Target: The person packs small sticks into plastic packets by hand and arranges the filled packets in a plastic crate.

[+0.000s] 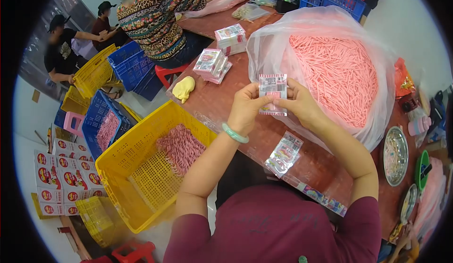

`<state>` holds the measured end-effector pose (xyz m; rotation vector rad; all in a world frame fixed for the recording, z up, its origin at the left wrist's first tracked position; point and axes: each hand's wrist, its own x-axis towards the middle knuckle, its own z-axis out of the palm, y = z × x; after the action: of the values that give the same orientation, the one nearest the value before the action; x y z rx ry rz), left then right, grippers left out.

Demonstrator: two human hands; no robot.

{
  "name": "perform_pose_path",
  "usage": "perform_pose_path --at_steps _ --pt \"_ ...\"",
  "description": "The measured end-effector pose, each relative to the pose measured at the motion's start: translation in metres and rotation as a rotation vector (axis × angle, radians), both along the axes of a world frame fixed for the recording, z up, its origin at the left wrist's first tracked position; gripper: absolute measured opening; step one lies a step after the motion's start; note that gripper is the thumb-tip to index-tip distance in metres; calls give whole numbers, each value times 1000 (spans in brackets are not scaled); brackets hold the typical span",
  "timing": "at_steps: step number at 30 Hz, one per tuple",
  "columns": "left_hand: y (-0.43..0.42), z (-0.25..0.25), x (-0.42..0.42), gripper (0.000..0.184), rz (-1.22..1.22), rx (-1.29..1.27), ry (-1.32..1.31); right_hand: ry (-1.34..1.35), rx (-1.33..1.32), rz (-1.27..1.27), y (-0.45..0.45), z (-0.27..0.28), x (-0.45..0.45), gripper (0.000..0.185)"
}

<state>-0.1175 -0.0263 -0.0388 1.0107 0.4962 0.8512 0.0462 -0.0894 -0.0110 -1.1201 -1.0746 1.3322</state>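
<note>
In front of me, my left hand and my right hand pinch the two sides of a small printed plastic packet, with pink showing in its lower part. A green bangle circles my left wrist. Just beyond my right hand, a big clear plastic bag lies open around a heap of thin pink sticks. Closer to me on the table, a few flat printed packets overlap. Farther off to the left are two stacks of packets, a nearer stack and a farther stack.
A yellow crate with rows of pink filled packets stands at the left of the red-brown table. A yellow cloth-like lump lies at the table edge. Metal bowls are at right. Other people sit at the far left.
</note>
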Motion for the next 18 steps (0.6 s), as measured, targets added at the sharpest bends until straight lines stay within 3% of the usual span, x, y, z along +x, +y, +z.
perform_pose_path --at_steps 3,10,18 --pt "-2 0 5 25 -23 -110 -115 -43 1 -7 -6 8 0 49" --pt "-17 10 12 20 5 -43 -79 69 49 -37 -22 10 3 46" --pt "-21 17 20 19 31 -138 -204 -237 77 -110 -26 17 37 33"
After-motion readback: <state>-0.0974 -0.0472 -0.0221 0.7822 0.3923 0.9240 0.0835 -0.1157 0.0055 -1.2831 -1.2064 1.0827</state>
